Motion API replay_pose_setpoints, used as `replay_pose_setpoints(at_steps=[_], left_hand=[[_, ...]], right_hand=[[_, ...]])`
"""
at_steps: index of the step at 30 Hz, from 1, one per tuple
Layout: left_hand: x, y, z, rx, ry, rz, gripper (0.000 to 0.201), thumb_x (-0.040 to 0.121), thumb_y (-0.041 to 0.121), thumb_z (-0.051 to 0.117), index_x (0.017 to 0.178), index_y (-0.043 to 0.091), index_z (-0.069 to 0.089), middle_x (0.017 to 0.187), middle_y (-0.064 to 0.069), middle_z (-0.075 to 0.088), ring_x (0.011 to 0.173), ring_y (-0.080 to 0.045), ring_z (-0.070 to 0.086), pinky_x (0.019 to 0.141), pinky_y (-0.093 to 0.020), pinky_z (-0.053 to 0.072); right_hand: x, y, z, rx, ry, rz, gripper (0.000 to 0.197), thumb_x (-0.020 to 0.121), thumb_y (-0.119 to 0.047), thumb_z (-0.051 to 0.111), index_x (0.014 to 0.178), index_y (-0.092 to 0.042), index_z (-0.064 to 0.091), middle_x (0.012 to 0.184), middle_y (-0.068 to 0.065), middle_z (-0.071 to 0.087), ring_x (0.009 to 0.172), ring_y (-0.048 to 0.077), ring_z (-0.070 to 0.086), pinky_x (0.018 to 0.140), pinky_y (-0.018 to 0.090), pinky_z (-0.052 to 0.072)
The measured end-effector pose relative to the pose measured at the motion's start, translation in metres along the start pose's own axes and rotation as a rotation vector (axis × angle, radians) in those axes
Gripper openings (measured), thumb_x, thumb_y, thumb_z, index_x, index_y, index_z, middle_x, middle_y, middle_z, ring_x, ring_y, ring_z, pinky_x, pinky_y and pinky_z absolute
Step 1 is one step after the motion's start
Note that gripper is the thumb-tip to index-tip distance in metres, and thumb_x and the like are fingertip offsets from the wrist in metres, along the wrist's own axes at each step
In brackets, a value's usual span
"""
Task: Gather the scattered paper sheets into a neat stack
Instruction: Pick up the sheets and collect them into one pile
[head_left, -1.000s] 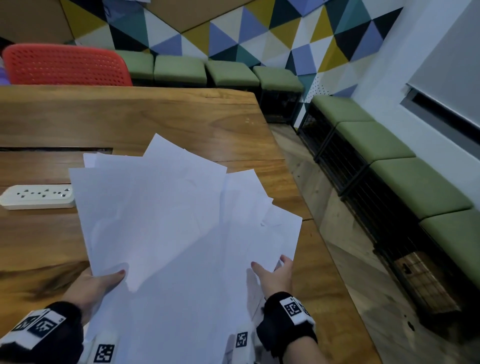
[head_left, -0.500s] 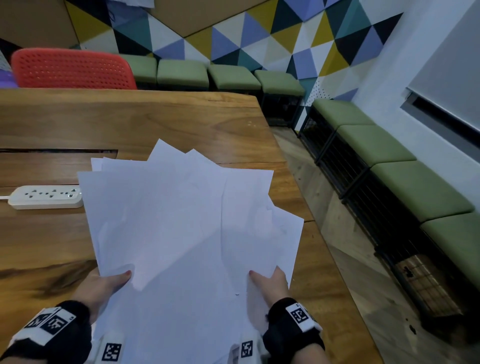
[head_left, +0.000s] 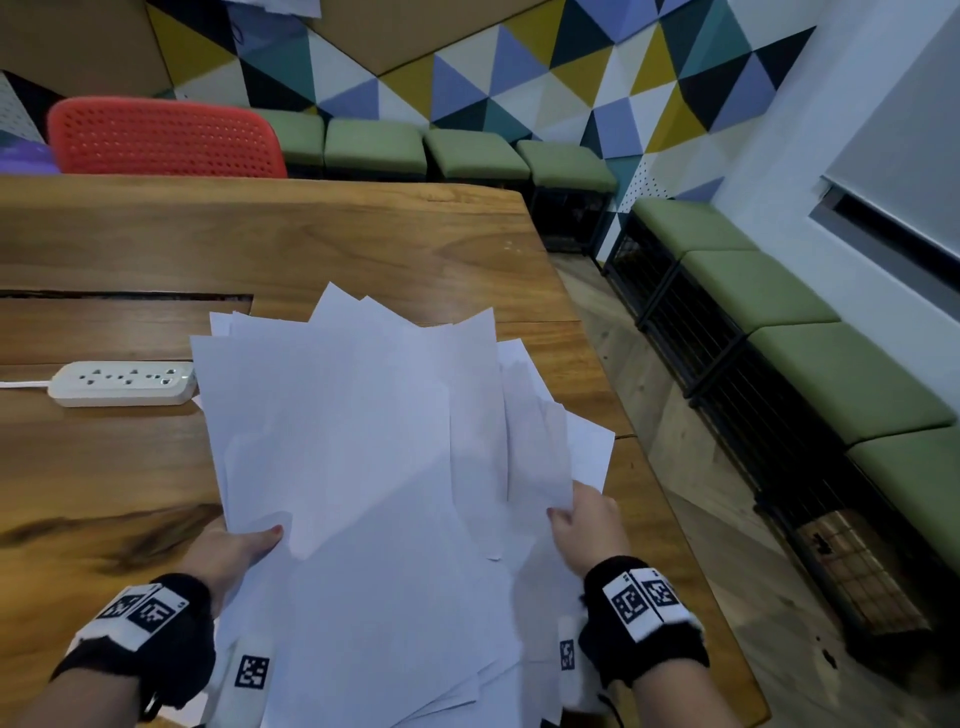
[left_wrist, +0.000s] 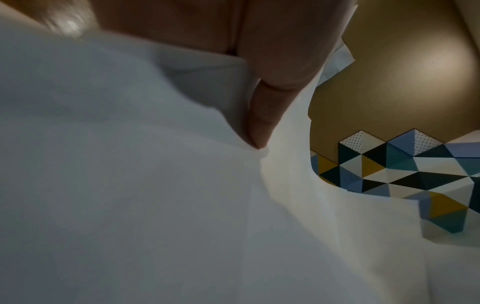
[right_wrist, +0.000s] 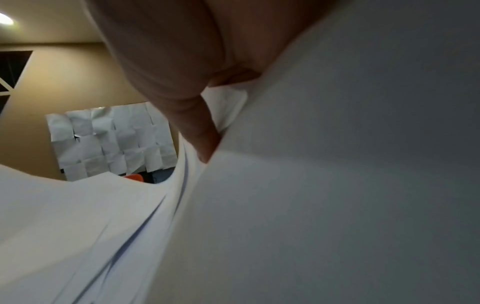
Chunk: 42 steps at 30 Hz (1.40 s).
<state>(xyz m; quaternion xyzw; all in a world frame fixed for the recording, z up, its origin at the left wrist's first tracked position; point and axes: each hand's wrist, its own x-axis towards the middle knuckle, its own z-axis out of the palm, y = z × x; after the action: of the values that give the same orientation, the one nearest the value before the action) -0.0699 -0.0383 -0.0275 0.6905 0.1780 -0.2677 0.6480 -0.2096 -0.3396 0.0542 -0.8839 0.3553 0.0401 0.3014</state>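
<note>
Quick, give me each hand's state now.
Left hand: grips the paper sheets at their left edge.
Right hand: grips the same sheets at their right edge.

Left wrist (head_left: 150, 639), lower left of head view: black band, white plate with 2 black square-code tags. Right wrist (head_left: 641, 618), lower right: same black band, 2 tags. Red-painted nails.

Two hands (head_left: 234, 551) (head_left: 587, 525), one power strip (head_left: 122, 383), one red chair (head_left: 166, 137) — paper sheets (head_left: 363, 467) overlap, uncountable.
</note>
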Motion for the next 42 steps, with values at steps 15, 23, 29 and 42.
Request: replay_pose_setpoints(at_steps=[15,23,29,42], left_hand=[[0.003,0.0,0.0,0.022,-0.01,-0.018,0.039,0.085,-0.009,0.055,0.124,-0.011,0.048,0.111,-0.027,0.059,0.095,-0.039,0.057,0.089,-0.047,0.043],[-0.002,0.002,0.002,0.02,-0.027,-0.01,0.037,0.085,-0.008,0.055,0.121,-0.01,0.05,0.104,-0.023,0.06,0.087,-0.037,0.059,0.08,-0.043,0.046],[-0.004,0.003,0.002,0.0,-0.038,-0.003,0.037,0.085,-0.01,0.054,0.121,-0.013,0.048,0.104,-0.023,0.058,0.079,-0.033,0.058,0.068,-0.036,0.046],[0.005,-0.002,-0.001,0.007,-0.024,-0.047,0.04,0.084,-0.011,0.055,0.123,-0.012,0.047,0.106,-0.026,0.06,0.092,-0.042,0.058,0.092,-0.052,0.043]], right_hand=[[-0.022,-0.032,-0.073,-0.23,0.355,-0.064,0.021,0.091,-0.01,0.041,0.101,-0.019,0.057,0.068,0.003,0.045,0.07,0.027,0.044,0.063,0.029,0.036],[-0.024,-0.043,-0.093,-0.306,0.229,-0.087,0.017,0.086,-0.01,0.042,0.089,-0.02,0.056,0.069,0.002,0.046,0.074,0.03,0.043,0.064,0.03,0.036],[-0.033,-0.048,-0.102,-0.285,0.36,-0.062,0.016,0.086,-0.008,0.044,0.082,-0.022,0.05,0.078,0.01,0.05,0.087,0.039,0.058,0.065,0.033,0.037],[-0.047,-0.074,-0.124,-0.069,0.876,-0.394,0.044,0.081,-0.006,0.043,0.115,-0.025,0.063,0.097,0.011,0.071,0.082,0.039,0.063,0.065,0.035,0.046]])
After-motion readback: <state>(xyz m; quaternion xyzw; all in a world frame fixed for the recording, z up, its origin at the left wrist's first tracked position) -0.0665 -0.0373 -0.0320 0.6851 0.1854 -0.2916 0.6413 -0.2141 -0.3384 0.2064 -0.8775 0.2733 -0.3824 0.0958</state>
